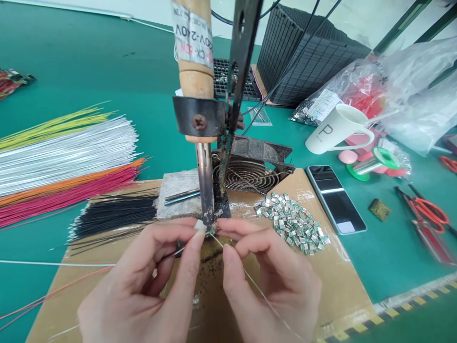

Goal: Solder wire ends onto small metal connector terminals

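Note:
My left hand (157,276) is closed, thumb and forefinger pinching a small, mostly hidden connector piece (210,232) just under the soldering iron's tip. A dark wire (173,255) runs back from it through the fingers. My right hand (271,271) is closed in a pinch on a thin strand of solder wire (262,293), whose end reaches the same spot. The soldering iron (204,176), clamped upright in a black metal stand (233,90), points down between both hands. Whether its tip touches the connector is hard to see.
Bundles of white (71,152), pink (89,190) and black wires (117,214) lie left. A pile of small metal connectors (294,221), a phone (335,200), a mug (337,128), a solder spool (373,164) and pliers (428,214) lie right. Behind stands a fan (253,166).

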Tool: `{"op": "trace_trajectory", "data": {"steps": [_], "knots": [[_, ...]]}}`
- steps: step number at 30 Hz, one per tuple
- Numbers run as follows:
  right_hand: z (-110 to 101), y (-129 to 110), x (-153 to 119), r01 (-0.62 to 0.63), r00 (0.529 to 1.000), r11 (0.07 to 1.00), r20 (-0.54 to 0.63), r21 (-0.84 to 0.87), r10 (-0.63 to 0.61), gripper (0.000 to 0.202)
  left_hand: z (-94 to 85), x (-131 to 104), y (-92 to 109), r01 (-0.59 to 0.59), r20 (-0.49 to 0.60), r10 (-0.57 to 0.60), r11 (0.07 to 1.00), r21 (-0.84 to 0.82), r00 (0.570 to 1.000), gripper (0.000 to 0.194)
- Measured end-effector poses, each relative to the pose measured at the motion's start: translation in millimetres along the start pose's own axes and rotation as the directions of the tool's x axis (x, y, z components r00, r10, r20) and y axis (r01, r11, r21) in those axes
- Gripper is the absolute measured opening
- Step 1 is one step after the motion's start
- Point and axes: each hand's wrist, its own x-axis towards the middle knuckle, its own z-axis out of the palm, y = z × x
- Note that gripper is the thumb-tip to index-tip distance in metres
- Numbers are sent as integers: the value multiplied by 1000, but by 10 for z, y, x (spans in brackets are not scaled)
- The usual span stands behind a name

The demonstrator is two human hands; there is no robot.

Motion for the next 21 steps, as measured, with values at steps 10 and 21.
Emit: {"op": "trace_trajectory", "data": {"steps": [10,21], "knots": [[-24,34,6,-6,999,1000,51,-21,7,29,32,2,-130,-1,3,1,995,-105,1000,13],[-25,50,7,20,1000,999,20,-39,-19,29,-21,62,-264,123,48,-116,975,-187,992,20]]}}
